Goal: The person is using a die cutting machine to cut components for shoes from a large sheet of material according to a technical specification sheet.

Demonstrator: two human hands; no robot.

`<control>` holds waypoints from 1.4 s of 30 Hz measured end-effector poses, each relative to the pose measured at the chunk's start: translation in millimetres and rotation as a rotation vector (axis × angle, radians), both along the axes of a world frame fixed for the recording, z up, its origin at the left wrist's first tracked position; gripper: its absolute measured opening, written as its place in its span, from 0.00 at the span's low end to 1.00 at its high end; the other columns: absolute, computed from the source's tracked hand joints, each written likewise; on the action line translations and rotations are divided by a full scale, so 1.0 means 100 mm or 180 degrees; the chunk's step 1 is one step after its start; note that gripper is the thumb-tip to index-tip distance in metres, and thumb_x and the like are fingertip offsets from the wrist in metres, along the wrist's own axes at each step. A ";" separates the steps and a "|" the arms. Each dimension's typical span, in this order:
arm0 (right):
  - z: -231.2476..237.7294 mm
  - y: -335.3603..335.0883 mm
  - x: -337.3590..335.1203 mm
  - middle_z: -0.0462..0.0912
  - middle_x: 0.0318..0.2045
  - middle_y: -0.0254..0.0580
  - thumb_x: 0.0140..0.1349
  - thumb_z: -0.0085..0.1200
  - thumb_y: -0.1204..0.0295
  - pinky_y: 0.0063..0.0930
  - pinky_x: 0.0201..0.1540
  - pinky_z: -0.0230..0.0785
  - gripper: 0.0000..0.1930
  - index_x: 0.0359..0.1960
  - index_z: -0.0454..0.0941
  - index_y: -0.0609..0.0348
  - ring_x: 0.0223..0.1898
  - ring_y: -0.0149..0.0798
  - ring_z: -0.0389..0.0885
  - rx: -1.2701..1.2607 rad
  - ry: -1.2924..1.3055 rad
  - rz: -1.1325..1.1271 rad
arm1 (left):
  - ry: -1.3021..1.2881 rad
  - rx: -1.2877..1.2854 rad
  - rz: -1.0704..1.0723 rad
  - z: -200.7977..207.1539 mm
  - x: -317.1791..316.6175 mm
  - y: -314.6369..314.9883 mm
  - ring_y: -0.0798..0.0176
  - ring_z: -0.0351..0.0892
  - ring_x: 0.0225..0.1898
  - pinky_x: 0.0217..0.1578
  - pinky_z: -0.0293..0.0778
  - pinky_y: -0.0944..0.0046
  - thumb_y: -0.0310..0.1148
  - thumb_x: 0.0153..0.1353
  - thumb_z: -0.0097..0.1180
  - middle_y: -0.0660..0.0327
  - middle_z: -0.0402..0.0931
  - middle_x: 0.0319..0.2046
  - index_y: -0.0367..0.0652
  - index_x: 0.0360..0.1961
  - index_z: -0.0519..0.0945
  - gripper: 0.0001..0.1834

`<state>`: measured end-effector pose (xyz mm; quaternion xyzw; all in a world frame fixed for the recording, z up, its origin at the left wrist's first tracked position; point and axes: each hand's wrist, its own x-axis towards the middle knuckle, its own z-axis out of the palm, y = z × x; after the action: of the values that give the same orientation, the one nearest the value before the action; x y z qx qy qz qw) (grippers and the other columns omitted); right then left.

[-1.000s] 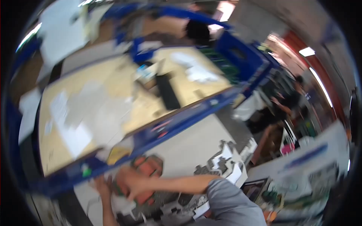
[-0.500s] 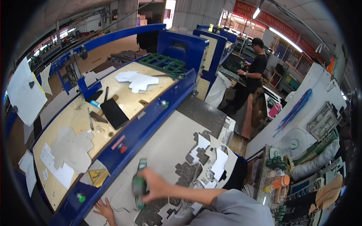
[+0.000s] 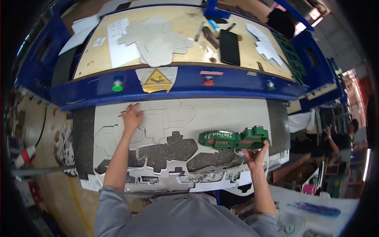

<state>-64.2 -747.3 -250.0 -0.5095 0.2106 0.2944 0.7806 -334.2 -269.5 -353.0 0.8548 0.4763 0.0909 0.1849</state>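
Note:
A pale grey sheet of board (image 3: 229,112) lies on the dark work surface before me. My left hand (image 3: 132,117) rests on it with fingers spread, beside a cut outline (image 3: 173,118) whose pieces still sit in the sheet. My right hand (image 3: 256,156) grips a green cutting die (image 3: 221,139) by its lower right end. The die is long and stepped, with reddish-brown patches inside its frame. It is over the right part of the sheet; whether it touches cannot be made out. Near my forearms, cut-out gaps (image 3: 167,152) show the speckled black surface.
A blue press beam (image 3: 177,89) with green and red buttons and a yellow warning label (image 3: 157,81) runs behind the sheet. On the wooden top beyond lie grey cut pieces (image 3: 158,43), a black phone (image 3: 229,47) and white cut pieces (image 3: 266,47). Another person (image 3: 341,140) is at far right.
The view has swung round to face the press squarely. My right hand has carried the cutting die from near my left hand to the sheet's right side. My left hand stays on the sheet.

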 end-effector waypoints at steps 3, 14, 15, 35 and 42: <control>-0.14 -0.11 0.11 0.75 0.54 0.44 0.56 0.45 0.35 0.42 0.47 0.79 0.39 0.60 0.68 0.51 0.50 0.45 0.79 -0.0088 0.0291 0.0904 | -0.0603 -0.0146 -0.0308 0.13 0.21 -0.53 0.50 0.66 0.63 0.64 0.47 0.33 0.38 0.56 0.58 0.51 0.69 0.60 0.53 0.58 0.74 0.26; -0.54 0.15 0.87 0.82 0.39 0.57 0.59 0.43 0.34 0.34 0.39 0.81 0.40 0.53 0.71 0.63 0.40 0.48 0.84 -0.1198 0.1124 0.2346 | -0.0291 -0.0702 -0.1489 0.44 0.90 -1.87 0.42 0.37 0.73 0.68 0.34 0.37 0.47 0.38 0.75 0.46 0.41 0.71 0.56 0.69 0.60 0.55; -0.48 0.11 0.91 0.82 0.39 0.57 0.59 0.43 0.34 0.34 0.39 0.81 0.40 0.53 0.71 0.63 0.40 0.48 0.84 -0.1204 0.1167 0.2392 | -0.0324 -0.0619 -0.1488 0.42 0.92 -1.89 0.42 0.36 0.73 0.69 0.33 0.37 0.48 0.35 0.77 0.46 0.40 0.72 0.56 0.69 0.59 0.58; -0.80 -0.17 0.70 0.69 0.39 0.39 0.42 0.72 0.71 0.31 0.40 0.66 0.31 0.50 0.74 0.63 0.35 0.38 0.68 -0.2522 -0.3664 0.2962 | -0.1174 -0.0110 -0.1349 -0.04 0.77 -1.94 0.46 0.49 0.70 0.69 0.47 0.45 0.43 0.34 0.76 0.55 0.59 0.67 0.51 0.55 0.77 0.40; -1.08 -0.12 0.56 0.67 0.36 0.37 0.42 0.73 0.71 0.27 0.38 0.62 0.27 0.44 0.75 0.62 0.34 0.35 0.64 -0.2225 -0.3737 0.2833 | -0.1110 -0.0099 -0.1313 -0.05 0.58 -1.93 0.47 0.49 0.70 0.68 0.48 0.47 0.43 0.36 0.75 0.56 0.60 0.66 0.51 0.55 0.77 0.40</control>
<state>-8.0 -758.9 -358.3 -0.8309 -0.3753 0.1793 0.3697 -275.7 -462.9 -358.1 0.9023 0.2543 0.1898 0.2919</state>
